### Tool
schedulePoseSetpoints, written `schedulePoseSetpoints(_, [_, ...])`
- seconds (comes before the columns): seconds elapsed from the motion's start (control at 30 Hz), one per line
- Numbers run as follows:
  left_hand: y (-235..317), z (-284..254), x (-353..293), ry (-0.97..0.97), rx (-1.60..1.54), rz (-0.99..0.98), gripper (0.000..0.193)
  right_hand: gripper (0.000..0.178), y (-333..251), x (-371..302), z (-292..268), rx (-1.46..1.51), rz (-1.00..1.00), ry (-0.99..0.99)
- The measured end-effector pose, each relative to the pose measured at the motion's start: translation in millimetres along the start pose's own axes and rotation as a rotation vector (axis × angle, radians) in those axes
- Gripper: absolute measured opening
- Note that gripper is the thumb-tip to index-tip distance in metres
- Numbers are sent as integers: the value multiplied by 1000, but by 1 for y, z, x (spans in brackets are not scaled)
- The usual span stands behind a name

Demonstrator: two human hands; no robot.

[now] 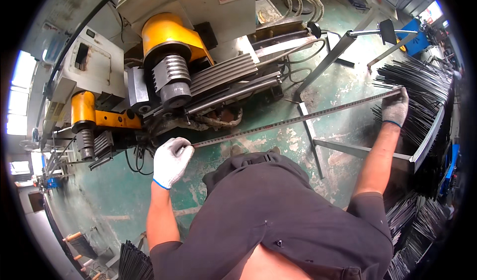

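Observation:
A long measuring tape (298, 117) is stretched across in front of me, rising from left to right. My left hand (172, 161), in a white glove with a blue cuff, is closed on its left end, close to the bending machine. At the right, my right hand (395, 109), in a greyer glove, is closed around the other end, beside a big bundle of thin dark rods (422, 88). Whether either hand also covers a tape case, I cannot tell. Between the hands, the tape passes above the floor.
The bending machine (186, 1) with a yellow head (166, 34) stands ahead. Another yellow bending head (82, 108) is at the left. A metal stand (328, 66) and a rack with a metal rail (428, 131) lie to the right. More rods (134, 262) are at the lower left.

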State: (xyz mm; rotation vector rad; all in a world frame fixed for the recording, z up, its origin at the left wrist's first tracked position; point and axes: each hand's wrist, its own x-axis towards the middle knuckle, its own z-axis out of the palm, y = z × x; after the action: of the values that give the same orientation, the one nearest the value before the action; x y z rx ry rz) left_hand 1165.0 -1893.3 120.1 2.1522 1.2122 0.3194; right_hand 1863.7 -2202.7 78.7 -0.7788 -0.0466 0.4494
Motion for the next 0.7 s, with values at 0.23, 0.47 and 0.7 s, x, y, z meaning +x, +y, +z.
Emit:
schedulePoseSetpoints(0.23, [19,6,24,68,56,150,17,37,222,-240,175,-758,24,-262])
schedulePoseSetpoints(0.47, [6,-15,31,67,30,99,18,48,223,-183,179,-583,282,-72])
schedulePoseSetpoints(0.7, [-38,-59,34,198,40,-35,20,54,187,-38,135,-378,192,13])
